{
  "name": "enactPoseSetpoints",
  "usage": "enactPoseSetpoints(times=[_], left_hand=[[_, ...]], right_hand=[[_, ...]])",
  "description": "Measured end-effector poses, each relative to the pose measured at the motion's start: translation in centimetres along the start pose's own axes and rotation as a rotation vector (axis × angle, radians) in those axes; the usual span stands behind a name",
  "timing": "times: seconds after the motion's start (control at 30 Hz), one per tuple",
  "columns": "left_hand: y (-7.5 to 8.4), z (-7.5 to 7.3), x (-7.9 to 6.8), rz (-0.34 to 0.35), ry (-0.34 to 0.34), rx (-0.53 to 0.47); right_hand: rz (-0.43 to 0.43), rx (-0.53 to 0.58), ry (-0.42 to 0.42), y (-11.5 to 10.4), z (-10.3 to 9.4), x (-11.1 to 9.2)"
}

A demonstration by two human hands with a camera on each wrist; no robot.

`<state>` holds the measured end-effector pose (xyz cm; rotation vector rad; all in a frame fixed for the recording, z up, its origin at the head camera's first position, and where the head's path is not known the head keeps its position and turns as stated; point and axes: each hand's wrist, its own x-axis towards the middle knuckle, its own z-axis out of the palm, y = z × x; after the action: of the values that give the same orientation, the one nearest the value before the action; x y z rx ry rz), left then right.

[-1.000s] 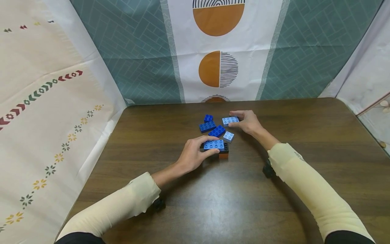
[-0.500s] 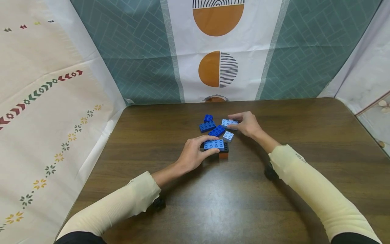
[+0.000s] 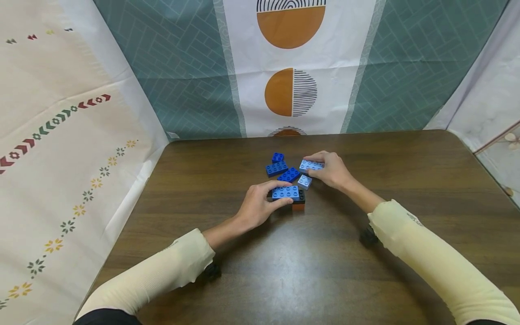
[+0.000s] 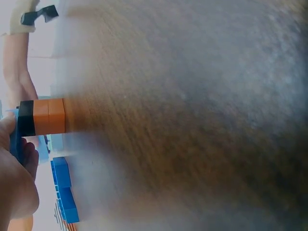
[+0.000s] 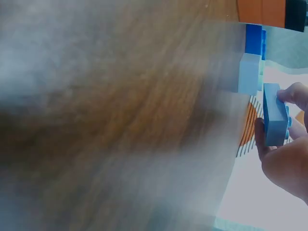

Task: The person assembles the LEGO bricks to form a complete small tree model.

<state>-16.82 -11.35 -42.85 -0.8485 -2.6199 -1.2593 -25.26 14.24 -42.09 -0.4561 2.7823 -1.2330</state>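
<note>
In the head view, my left hand [image 3: 257,206] holds a medium-blue building brick [image 3: 285,192] between thumb and fingers. That brick sits on a black brick [image 3: 302,197], which rests on stacked orange bricks [image 4: 49,116]. My right hand [image 3: 332,170] pinches a light-blue long brick [image 3: 311,165] by its sides, studs up. From the right wrist view, this light-blue brick [image 5: 275,118] is raised off the table. A small light-blue square brick [image 3: 304,182] lies on the table between the two hands.
Beyond the stack lie a dark-blue long brick [image 3: 289,175], another blue long brick [image 3: 276,169] and a small blue square brick [image 3: 278,157]. The wooden table [image 3: 260,280] ends at a patterned cloth [image 3: 195,90] behind.
My right hand has taken the light-blue long brick up off the table and moved slightly nearer and to the right. The left hand stays on the stack.
</note>
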Motion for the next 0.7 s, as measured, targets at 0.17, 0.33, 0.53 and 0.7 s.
enactPoseSetpoints(times=[0.17,0.33,0.53,0.7], left_hand=[[0.0,0.1,0.0,-0.007,0.002,0.006],[0.0,0.0,0.0,-0.013,0.002,0.011],[0.0,0.0,-0.1,-0.01,-0.001,0.007],[0.0,0.1,-0.1,-0.005,0.004,0.007]], right_hand=[[0.002,0.041,-0.011,-0.3,-0.6,-1.1],[-0.041,0.06,-0.034,-0.9,-1.0,-2.5],[-0.081,0.098,-0.058,-1.5,-1.1,-4.1],[-0.096,0.149,-0.094,-2.1,-1.4,-5.2]])
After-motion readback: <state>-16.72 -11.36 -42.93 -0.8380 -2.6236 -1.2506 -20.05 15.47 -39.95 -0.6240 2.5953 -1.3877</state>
